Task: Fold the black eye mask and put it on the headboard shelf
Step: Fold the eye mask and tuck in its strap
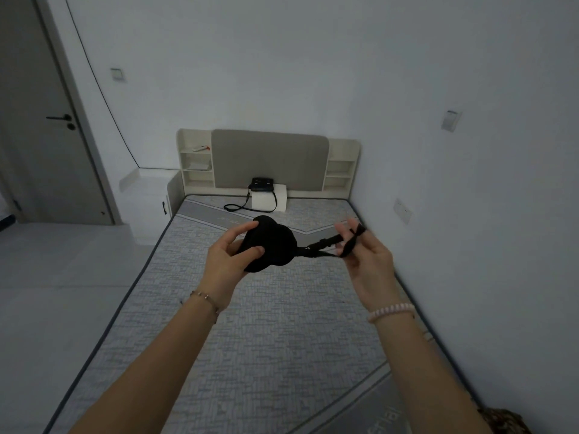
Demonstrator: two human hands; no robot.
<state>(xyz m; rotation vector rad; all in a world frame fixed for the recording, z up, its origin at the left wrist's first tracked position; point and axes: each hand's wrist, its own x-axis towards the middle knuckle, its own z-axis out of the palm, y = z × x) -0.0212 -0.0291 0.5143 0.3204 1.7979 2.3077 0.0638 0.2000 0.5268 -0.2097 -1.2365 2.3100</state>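
I see the left hand closed on the black eye mask, thumb on the front and fingers behind. The mask looks folded over into a thick lump. The right hand has the strap looped over its fingers and pulled tight to the side. Both hands hold the mask up in the air, over the far half of the mattress, not touching it.

Under the hands the mattress top is bare, with lots of room. Its left edge runs beside open floor. Its right edge sits close to the wall.

At the far end stands the headboard with a grey pad in the middle. A shelf block is on its left side, with something small and white on an upper shelf. A second shelf block is on its right side. A small black bag rests on a white box against the pad.
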